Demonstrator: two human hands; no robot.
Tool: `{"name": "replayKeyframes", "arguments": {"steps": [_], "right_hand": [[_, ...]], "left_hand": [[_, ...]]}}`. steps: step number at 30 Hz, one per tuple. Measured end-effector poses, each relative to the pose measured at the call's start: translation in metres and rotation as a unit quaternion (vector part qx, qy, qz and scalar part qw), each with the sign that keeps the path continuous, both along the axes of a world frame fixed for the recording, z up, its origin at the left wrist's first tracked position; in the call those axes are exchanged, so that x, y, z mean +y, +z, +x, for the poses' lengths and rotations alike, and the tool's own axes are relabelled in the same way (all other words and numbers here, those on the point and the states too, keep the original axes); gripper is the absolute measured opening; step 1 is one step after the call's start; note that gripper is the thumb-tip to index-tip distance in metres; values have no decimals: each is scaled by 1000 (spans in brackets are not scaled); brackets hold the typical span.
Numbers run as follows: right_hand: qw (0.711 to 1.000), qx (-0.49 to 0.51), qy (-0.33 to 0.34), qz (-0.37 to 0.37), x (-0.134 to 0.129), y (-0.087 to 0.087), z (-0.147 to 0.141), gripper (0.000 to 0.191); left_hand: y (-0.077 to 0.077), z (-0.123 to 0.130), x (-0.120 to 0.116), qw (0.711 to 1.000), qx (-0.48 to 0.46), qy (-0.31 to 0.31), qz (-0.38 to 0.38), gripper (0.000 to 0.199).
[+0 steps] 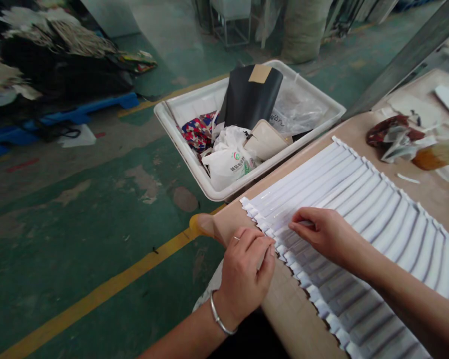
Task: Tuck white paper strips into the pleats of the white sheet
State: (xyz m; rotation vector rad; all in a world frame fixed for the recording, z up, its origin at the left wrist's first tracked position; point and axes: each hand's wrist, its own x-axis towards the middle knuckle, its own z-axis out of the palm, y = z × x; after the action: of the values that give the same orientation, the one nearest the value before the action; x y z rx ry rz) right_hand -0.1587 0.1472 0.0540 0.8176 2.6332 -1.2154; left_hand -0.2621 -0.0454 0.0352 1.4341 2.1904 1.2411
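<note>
Currently my right grip [324,234] pinches a pleat of the white pleated sheet [374,239] on the tabletop [359,132]; its folds run off to my right, and my left grip [245,269] curls closed at its nearer edge, pinch unclear.

Glossy pleated sheet [362,214], probably plastic

In front of me lies a white pleated sheet [362,224], folded accordion-style into long, narrow ridges that fan out across the tan surface [288,309]. I can't tell whether it's paper or plastic, but the far pleats shine while the ones nearest me fall into grey shadow. Its two long edges zigzag with the folds, and it lies flat.
</note>
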Motion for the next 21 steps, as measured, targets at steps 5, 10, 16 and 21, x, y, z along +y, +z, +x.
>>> {"name": "replayKeyframes", "arguments": {"steps": [5,10,16,21], "right_hand": [[996,-24,6,91,12,-1,-9,19],[993,-40,12,113,19,-3,-10,20],[992,-40,28,118,19,-7,-10,19],[989,-23,47,135,21,-6,-9,19]], "left_hand": [[-7,-8,0,999,42,-1,-5,15],[-10,-12,7,992,123,-34,-11,24],[-12,-13,18,971,225,-50,-59,29],[-14,-11,19,959,262,-46,-97,31]]}}
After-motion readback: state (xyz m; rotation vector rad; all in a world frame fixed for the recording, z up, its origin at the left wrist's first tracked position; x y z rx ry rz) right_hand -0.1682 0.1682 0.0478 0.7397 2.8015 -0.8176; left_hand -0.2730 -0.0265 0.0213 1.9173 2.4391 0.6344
